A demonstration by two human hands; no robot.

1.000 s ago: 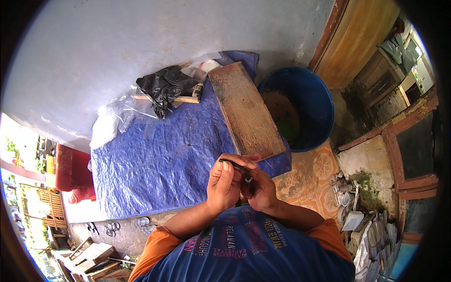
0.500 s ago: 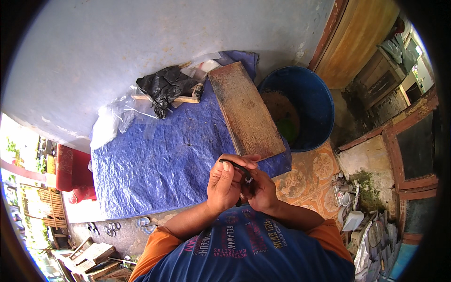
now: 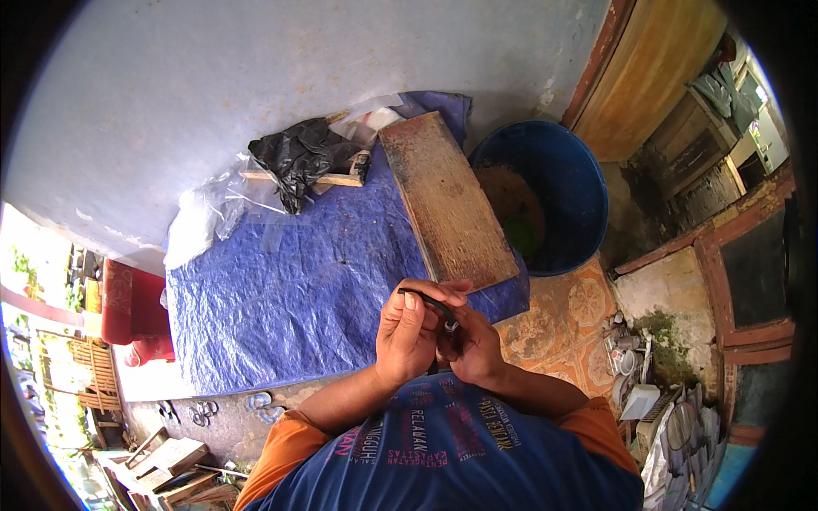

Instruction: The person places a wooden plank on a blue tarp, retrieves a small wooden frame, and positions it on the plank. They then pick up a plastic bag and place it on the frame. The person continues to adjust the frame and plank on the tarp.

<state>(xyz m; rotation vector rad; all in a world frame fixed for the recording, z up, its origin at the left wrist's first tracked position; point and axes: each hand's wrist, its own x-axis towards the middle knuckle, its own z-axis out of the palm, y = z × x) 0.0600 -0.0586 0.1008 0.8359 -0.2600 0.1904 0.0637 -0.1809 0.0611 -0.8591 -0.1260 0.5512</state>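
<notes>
left hand (image 3: 409, 336): raised in front of the chest, fingers curled, thumb and fingertips pinching the near end of a thin dark strip (image 3: 426, 300).
right hand (image 3: 475, 345): just beside the left, touching it, closed around the strip's other end, where a small pale ring-like bit (image 3: 451, 324) shows.
dark strip: held between both hands, above the near edge of the blue tarp (image 3: 290, 298), not resting on anything.
step in hand: looks like close fiddling work on the small part, both hands holding it steady; likely mid-fit or mid-adjust.
next move calls for: a fine fingertip grip and a small turn or push at the ring end, I judge; no big reach needed.
ahead of the hands: wooden board (image 3: 447, 200) lying on the tarp, running away from the hands, its near end just beyond the fingertips.
ahead and right: blue tub (image 3: 567, 183) beside the board, brown inside with something green at the bottom.
far ahead, left: black plastic bag (image 3: 298, 153) on a wood scrap, clear plastic sheet (image 3: 213, 209) next to it, both well apart from the hands.
below the hands: person's blue shirt with orange sleeves (image 3: 452, 451).
hard to tell: what the strip really is; most of it is covered by fingers. Right palm hidden behind the left hand. The green item in the tub is too small to make out.
</notes>
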